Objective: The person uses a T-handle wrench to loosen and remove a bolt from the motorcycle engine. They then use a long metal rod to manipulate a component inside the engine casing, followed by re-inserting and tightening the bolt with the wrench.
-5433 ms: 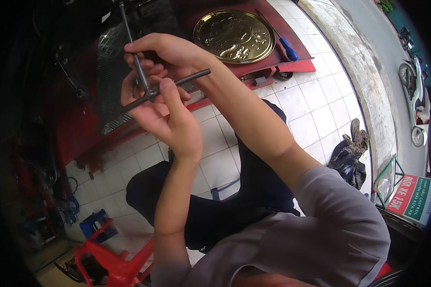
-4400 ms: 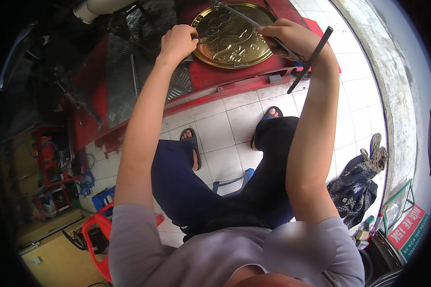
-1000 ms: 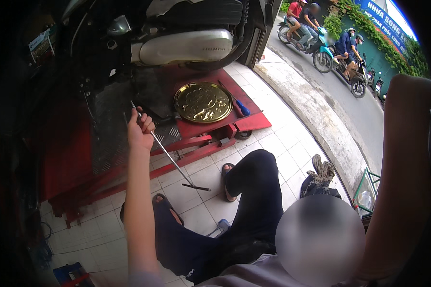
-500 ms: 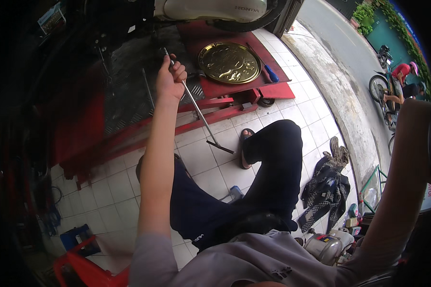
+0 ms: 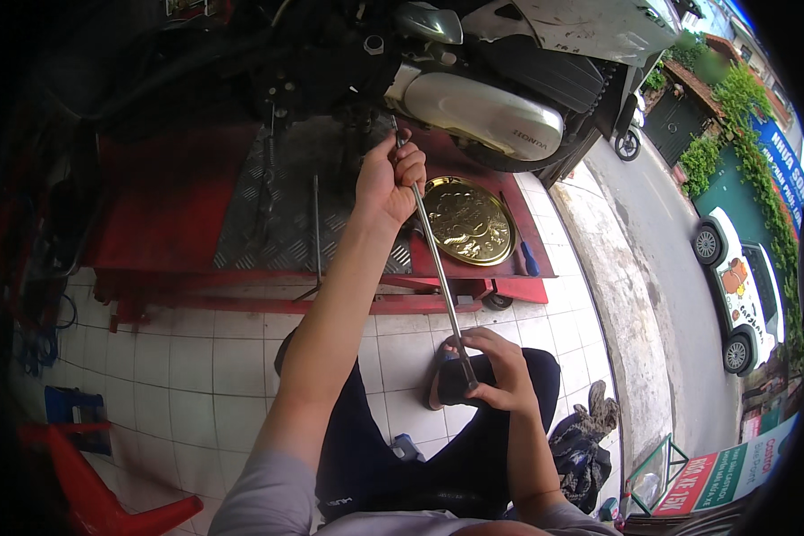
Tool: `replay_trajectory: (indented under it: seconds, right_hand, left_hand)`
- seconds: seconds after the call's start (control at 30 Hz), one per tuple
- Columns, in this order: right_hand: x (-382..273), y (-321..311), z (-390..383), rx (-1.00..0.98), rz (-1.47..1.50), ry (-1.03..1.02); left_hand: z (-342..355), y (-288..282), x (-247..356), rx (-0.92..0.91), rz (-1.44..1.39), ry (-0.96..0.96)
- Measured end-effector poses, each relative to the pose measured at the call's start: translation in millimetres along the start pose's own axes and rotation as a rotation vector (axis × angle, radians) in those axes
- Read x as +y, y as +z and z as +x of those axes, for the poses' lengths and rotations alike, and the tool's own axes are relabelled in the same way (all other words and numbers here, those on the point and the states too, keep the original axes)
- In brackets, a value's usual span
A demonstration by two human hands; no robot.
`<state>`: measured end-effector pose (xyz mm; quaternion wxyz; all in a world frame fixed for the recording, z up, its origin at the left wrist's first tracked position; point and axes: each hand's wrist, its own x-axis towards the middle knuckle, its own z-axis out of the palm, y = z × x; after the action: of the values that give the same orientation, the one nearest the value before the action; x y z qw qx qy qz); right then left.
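My left hand (image 5: pixel 391 174) is closed round the upper shaft of a long steel T-handle wrench (image 5: pixel 437 263). The tool slants down toward me, its upper tip close under the raised motorcycle (image 5: pixel 375 67); whether it meets a bolt there I cannot tell. At its lower end, the thumb and fingers of my right hand (image 5: pixel 509 371) curve round the crossbar. Beside my left wrist a round gold tray (image 5: pixel 469 219) lies on the red lift platform (image 5: pixel 165 201), with a blue-handled screwdriver (image 5: pixel 529 259) at its right. Another long steel rod (image 5: pixel 316 223) rests left of my forearm.
The motorcycle's silver exhaust cover (image 5: pixel 482 112) juts out above the tray. At lower left are a red plastic seat (image 5: pixel 94 491) and a blue box (image 5: pixel 76 415). A dark patterned cloth (image 5: pixel 581 456) lies on the right. Beyond the kerb a white car (image 5: pixel 741 295) is on the street.
My right hand has come down from the far right to the wrench's lower end. The view has shifted, showing more of the motorcycle. My left hand still grips the shaft.
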<state>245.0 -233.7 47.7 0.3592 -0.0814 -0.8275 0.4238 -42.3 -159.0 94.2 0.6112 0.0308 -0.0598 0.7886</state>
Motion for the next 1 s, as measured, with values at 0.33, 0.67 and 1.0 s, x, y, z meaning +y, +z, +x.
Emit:
replay_trajectory:
  seconds: [0.33, 0.67, 1.0]
  right_hand:
    - [-5.2, -5.8, 65.5, 0.163, -0.433, -0.059]
    - [-10.3, -9.5, 97.7, 0.157, -0.589, -0.072]
    - [-44.8, -27.5, 129.3, 0.089, -0.599, -0.121]
  left_hand:
    - [69.0, 33.7, 6.7, -0.217, 0.136, 0.013]
    - [91.5, 28.2, 12.0, -0.244, 0.494, 0.203]
    - [84.9, 34.1, 12.0, -0.296, 0.459, 0.178]
